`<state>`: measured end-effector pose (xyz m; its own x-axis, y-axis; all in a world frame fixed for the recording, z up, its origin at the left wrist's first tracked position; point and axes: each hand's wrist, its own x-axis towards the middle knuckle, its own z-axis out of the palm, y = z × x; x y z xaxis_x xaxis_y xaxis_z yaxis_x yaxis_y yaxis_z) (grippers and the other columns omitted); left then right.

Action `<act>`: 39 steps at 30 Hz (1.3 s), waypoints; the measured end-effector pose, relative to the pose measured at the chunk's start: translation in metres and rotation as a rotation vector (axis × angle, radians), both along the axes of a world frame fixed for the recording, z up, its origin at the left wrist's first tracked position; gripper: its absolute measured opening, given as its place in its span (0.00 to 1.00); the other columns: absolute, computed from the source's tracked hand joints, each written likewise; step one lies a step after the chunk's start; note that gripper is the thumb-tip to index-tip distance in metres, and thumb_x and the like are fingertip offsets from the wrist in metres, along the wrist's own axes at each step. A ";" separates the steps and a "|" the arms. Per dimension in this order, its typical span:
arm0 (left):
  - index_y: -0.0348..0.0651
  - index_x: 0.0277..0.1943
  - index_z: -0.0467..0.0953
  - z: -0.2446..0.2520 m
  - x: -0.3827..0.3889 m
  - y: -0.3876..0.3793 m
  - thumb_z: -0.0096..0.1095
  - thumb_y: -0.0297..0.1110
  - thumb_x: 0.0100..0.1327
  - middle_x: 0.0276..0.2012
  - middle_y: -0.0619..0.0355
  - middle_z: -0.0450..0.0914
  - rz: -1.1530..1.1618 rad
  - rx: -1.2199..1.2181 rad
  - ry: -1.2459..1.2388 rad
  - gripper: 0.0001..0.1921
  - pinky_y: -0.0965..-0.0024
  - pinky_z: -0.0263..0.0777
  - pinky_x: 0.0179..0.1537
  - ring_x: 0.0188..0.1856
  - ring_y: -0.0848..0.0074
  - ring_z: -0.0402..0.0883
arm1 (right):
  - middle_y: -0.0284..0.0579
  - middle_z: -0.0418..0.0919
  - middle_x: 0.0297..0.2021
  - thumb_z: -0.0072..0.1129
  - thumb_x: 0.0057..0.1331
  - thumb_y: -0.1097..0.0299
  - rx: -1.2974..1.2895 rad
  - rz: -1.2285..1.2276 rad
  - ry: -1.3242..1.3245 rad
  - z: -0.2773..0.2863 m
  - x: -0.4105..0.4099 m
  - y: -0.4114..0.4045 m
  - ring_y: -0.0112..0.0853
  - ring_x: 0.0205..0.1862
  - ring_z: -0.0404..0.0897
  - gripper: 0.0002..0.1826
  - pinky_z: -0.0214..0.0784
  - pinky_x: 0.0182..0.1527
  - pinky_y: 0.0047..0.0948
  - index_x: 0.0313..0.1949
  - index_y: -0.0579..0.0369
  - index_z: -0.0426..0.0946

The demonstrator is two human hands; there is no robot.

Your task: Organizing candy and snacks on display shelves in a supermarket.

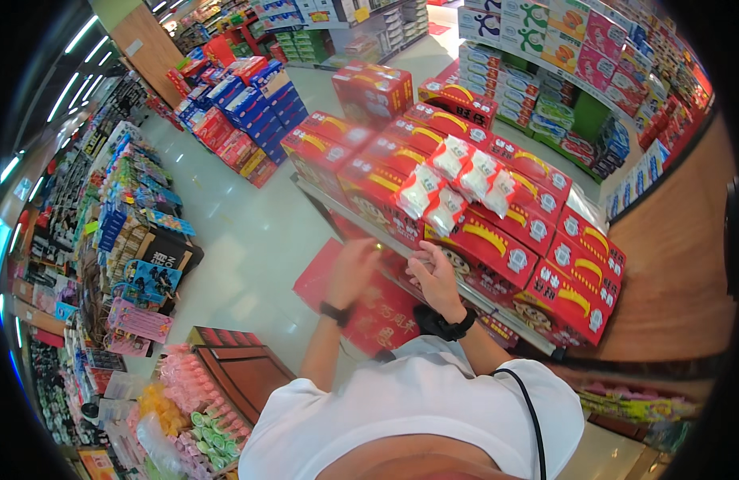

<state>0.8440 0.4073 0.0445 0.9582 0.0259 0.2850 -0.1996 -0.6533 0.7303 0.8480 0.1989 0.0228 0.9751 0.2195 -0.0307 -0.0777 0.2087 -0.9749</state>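
My left hand [353, 271], blurred, hovers over the floor by the front edge of a low display stand [393, 245]. Its fingers point toward the stand, and a small shiny spot shows at the fingertips; whether it holds anything is unclear. My right hand [436, 281] is raised, palm turned inward, fingers loosely bent and apart, with nothing seen in it. It is close to the red cartons [486, 246] with yellow handles stacked on the stand. On top of these cartons lie several white-and-red plastic packets [450, 183], partly overlapping.
A red printed mat or board [351, 300] lies low beneath my hands. At the right is a wood-faced pillar [675, 240]. Blue and red boxes [243, 114] are piled across the aisle floor [243, 222]. A brown cabinet [243, 372] with wrapped sweets stands at lower left.
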 end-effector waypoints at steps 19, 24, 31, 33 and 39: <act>0.38 0.50 0.79 0.021 0.105 -0.073 0.64 0.27 0.62 0.53 0.48 0.77 0.142 0.207 -0.196 0.13 0.54 0.67 0.58 0.56 0.54 0.74 | 0.44 0.79 0.44 0.59 0.68 0.71 0.175 0.089 0.156 0.013 0.092 -0.013 0.25 0.44 0.78 0.29 0.73 0.45 0.24 0.66 0.69 0.63; 0.39 0.48 0.79 0.025 0.093 -0.080 0.65 0.27 0.62 0.50 0.51 0.80 0.192 0.147 -0.276 0.11 0.58 0.71 0.56 0.53 0.57 0.78 | 0.42 0.81 0.39 0.55 0.71 0.75 0.123 0.091 0.061 0.002 0.090 -0.013 0.22 0.34 0.78 0.33 0.72 0.37 0.19 0.70 0.71 0.53; 0.38 0.51 0.76 0.039 0.050 -0.094 0.63 0.24 0.63 0.48 0.49 0.79 0.209 -0.106 -0.328 0.14 0.64 0.77 0.49 0.49 0.58 0.81 | 0.38 0.79 0.37 0.53 0.72 0.75 0.289 0.136 0.124 0.027 0.064 -0.007 0.20 0.35 0.77 0.28 0.70 0.36 0.18 0.69 0.67 0.59; 0.37 0.59 0.72 0.042 0.028 -0.095 0.62 0.23 0.61 0.51 0.46 0.77 0.291 -0.124 -0.352 0.22 0.65 0.76 0.51 0.52 0.61 0.80 | 0.37 0.77 0.38 0.53 0.72 0.76 0.250 0.177 0.120 0.025 0.053 -0.007 0.19 0.36 0.76 0.28 0.70 0.38 0.17 0.69 0.67 0.59; 0.33 0.70 0.54 0.035 -0.076 -0.089 0.59 0.18 0.59 0.56 0.45 0.73 0.524 -0.505 -0.279 0.37 0.65 0.74 0.55 0.56 0.67 0.77 | 0.38 0.71 0.48 0.52 0.69 0.81 -0.147 0.400 -0.457 0.025 0.000 0.016 0.23 0.47 0.74 0.28 0.69 0.49 0.22 0.69 0.59 0.64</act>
